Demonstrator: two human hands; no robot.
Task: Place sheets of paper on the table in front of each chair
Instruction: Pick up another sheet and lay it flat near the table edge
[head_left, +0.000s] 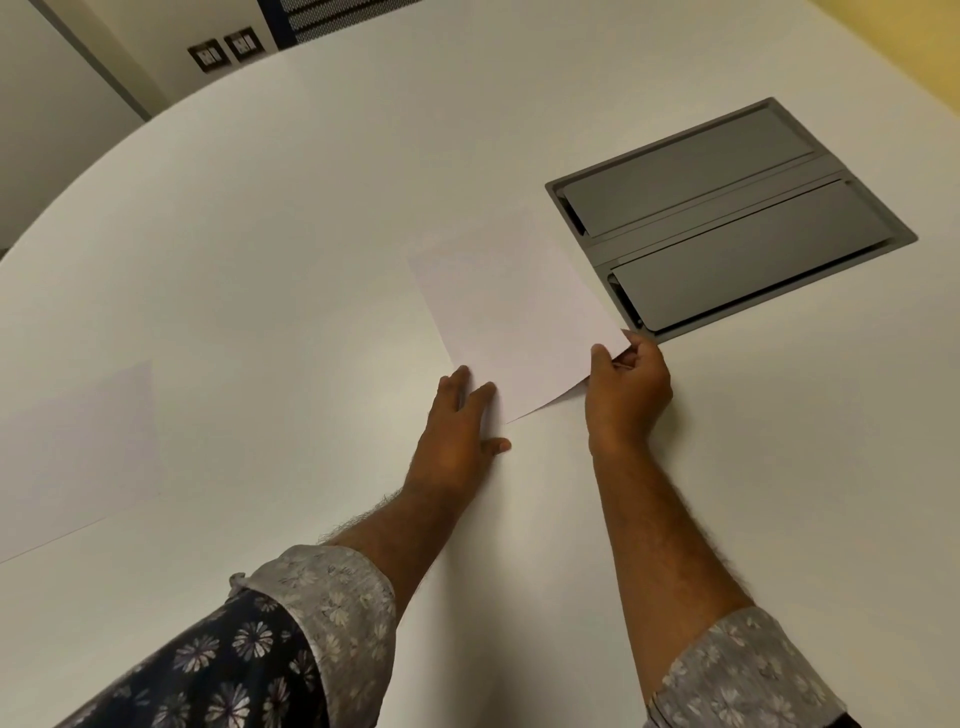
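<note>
A white sheet of paper (511, 317) lies near the middle of the round white table (291, 218), its near right corner lifted. My right hand (626, 387) pinches that corner between thumb and fingers. My left hand (460, 426) rests flat beside the sheet's near left edge, fingertips touching it. A second sheet (78, 447) lies flat at the left, close to the table's edge. No chair is in view.
A grey cable hatch (727, 218) with two closed flaps is set into the tabletop, right beside the held sheet's right edge. Beyond the table's far rim stand a wall with two dark sockets (224, 49) and a dark perforated panel (332, 15).
</note>
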